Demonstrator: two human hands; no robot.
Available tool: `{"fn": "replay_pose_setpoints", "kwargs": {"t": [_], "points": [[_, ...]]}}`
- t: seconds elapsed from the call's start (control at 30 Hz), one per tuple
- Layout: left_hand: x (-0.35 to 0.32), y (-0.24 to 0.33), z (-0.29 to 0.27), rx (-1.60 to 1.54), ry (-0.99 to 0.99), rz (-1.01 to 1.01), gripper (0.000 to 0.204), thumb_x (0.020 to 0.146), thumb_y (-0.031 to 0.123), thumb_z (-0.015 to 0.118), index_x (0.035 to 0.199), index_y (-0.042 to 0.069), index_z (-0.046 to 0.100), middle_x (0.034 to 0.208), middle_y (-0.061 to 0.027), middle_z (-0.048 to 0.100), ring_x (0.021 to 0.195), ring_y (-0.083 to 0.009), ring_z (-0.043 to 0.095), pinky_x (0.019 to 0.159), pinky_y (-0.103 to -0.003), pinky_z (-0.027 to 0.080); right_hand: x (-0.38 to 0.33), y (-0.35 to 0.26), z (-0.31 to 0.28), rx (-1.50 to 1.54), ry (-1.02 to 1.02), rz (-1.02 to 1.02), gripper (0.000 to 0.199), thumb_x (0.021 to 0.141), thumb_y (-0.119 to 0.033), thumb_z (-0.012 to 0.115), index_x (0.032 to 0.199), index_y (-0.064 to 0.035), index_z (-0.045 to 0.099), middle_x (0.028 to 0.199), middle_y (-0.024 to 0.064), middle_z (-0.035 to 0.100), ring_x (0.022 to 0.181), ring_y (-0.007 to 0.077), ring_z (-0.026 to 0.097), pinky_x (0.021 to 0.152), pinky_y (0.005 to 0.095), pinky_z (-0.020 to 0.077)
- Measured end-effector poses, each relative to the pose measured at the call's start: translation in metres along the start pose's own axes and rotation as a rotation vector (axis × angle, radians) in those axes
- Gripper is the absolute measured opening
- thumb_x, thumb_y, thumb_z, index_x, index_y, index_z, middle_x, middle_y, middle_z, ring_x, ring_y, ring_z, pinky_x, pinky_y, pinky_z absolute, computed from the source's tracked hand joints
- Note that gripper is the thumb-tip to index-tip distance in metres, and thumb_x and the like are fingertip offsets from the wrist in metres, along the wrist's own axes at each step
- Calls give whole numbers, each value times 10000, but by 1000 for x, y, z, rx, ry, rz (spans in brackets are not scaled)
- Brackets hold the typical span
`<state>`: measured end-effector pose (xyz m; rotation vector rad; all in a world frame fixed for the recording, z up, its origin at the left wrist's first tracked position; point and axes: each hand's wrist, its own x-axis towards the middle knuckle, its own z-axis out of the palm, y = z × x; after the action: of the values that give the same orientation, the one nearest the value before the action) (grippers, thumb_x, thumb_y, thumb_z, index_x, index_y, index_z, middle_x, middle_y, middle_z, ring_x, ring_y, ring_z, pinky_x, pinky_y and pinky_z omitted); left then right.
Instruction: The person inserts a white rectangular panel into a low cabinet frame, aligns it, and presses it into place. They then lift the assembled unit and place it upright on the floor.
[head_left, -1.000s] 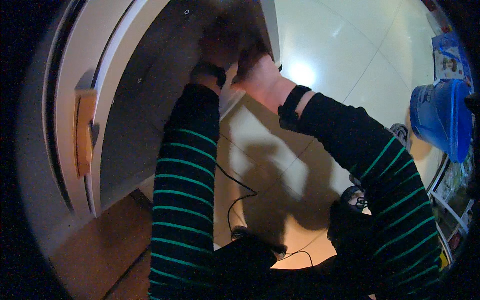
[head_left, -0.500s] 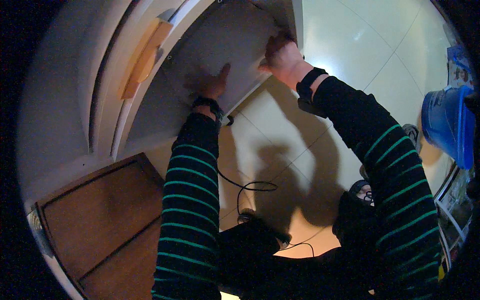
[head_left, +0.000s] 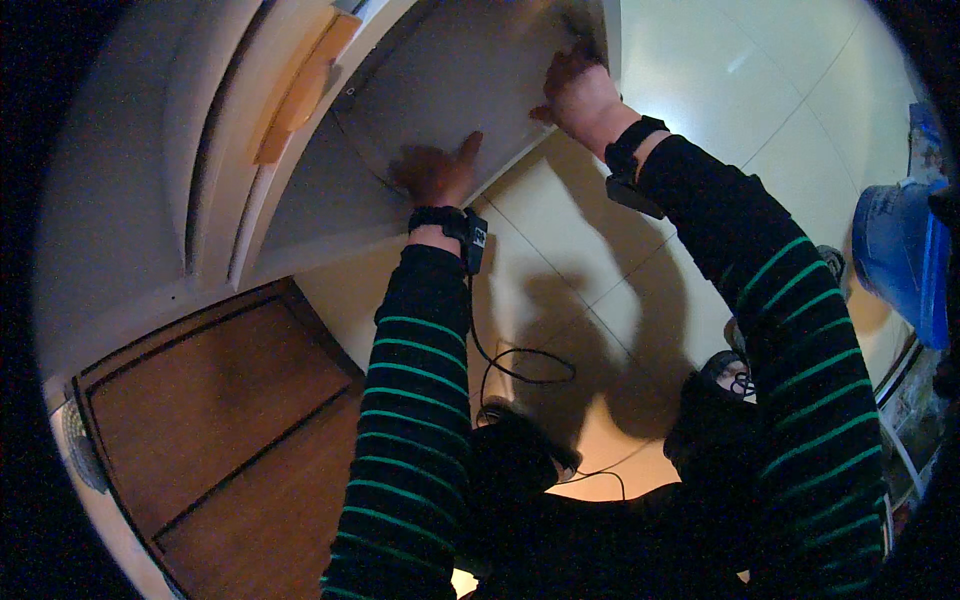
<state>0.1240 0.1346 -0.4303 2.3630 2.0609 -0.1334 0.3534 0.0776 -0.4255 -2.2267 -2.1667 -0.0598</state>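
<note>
Grey panel (head_left: 420, 80): directly under left palm side and reaching up to right fingers; located upper middle of view, with top cut off by picture edge.
Panel axis: visible near edge slanting from lower left to upper right; true long axis unclear because of crop and fisheye bend.
Left hand (head_left: 438, 175): over near part of panel, apparently flat on it; thumb-side digit pointing up and to right, away from rest; fingers apart, not closed on anything visible.
Right hand (head_left: 580, 95): at panel's right corner, just beside white rim (head_left: 613, 40); fingers curled, tips dark and blurred; cannot tell if clamped on rim or only touching.
Nearer hand: right to rim and far corner; left to near edge and middle of panel. Well apart from each other, with bare grey surface between.
Tan handle (head_left: 305, 90): on pale front at left of panel, well apart from both hands; nearer to left.
Wrists: black strap on each; small black box (head_left: 478, 243) at left one, with black cable (head_left: 471, 305) hanging below.
Surroundings: pale tiled floor (head_left: 740, 70) right of panel; brown panelled board (head_left: 220, 400) at lower left; blue container (head_left: 895, 250) at far right.
</note>
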Motion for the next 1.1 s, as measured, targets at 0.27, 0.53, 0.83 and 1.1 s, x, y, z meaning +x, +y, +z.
{"fn": "replay_pose_setpoints", "kwargs": {"t": [0.27, 0.53, 0.83, 1.1], "points": [[-5, -18, -4, -92, -338, -52, 1080, 770, 776, 530, 1338, -139, 451, 1422, -318, 419, 1344, -424, 387, 1160, -479, 211, 10, -2, -9, 12, -20, -23, 591, 826, -600, 602, 941, -38, 741, 999, 133, 653, 1016, 271, 597, 931, 386, 455], [2, -11, -21, 42, -525, 52, 972, 818, 707, 559, 1348, -103, 468, 1416, -306, 439, 1341, -377, 418, 1138, -480, 277, 16, -1, 0, 28, 16, 14, 558, 835, -583, 603, 952, -56, 746, 1001, 113, 658, 1044, 273, 591, 941, 368, 438], [-24, -23, 9, 134, -239, 135, 1189, 772, 743, 586, 1475, -117, 163, 1486, -401, 208, 1373, -530, 264, 1128, -561, 252, 14, -4, -10, -29, 21, 12, 614, 819, -621, 599, 1010, -53, 735, 1012, 120, 652, 1031, 272, 585, 942, 394, 442], [-19, -22, -7, 154, -85, 88, 1144, 779, 714, 606, 1465, -111, 209, 1462, -401, 267, 1326, -527, 361, 1078, -572, 331, 18, -12, -43, 237, -201, -12, 591, 822, -561, 643, 1051, -19, 702, 1119, 171, 629, 1058, 305, 593, 926, 396, 478]]}}
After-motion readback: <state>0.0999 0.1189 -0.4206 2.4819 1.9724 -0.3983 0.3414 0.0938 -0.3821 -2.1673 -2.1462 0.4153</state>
